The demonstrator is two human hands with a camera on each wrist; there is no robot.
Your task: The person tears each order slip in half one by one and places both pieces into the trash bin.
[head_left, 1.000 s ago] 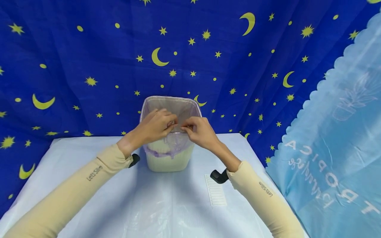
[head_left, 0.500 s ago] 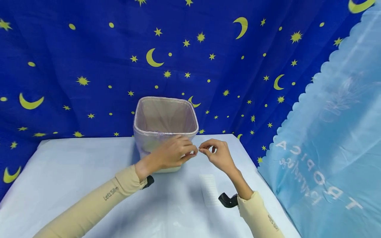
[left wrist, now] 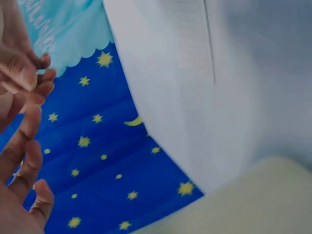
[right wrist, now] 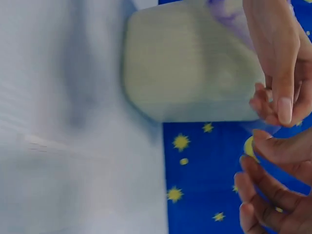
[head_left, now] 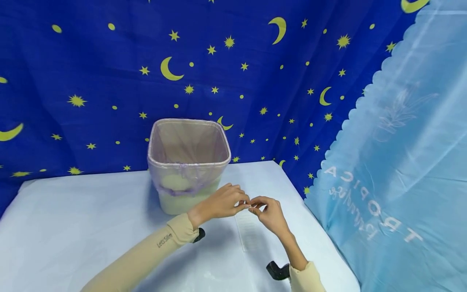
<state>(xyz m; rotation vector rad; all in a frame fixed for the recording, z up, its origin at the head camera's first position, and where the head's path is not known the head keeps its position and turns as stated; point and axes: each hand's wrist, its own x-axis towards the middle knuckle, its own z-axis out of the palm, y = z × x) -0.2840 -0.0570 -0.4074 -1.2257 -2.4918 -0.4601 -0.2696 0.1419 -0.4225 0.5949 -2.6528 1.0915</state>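
Note:
Both hands meet in front of the bin's right side, above the table. In the head view my left hand reaches in from the left, and its thumb and index fingertips come close together. Opposite it, my right hand has its thumb and index finger bent toward the left fingertips. Whether anything thin sits between the fingertips is too small to tell. In the right wrist view, a small gap shows between the right hand's thumb and index finger. Behind them stands a cream bin, lined with a translucent purple bag folded over its rim.
A white table covering lies under everything. Below the hands is a flat white lined sheet. A blue star-and-moon cloth hangs behind, and a light-blue printed curtain hangs at the right.
Both hands have moved from over the bin's front rim down and to the right, fingertips staying close together. The view has turned right, so the bin appears further left, its opening uncovered.

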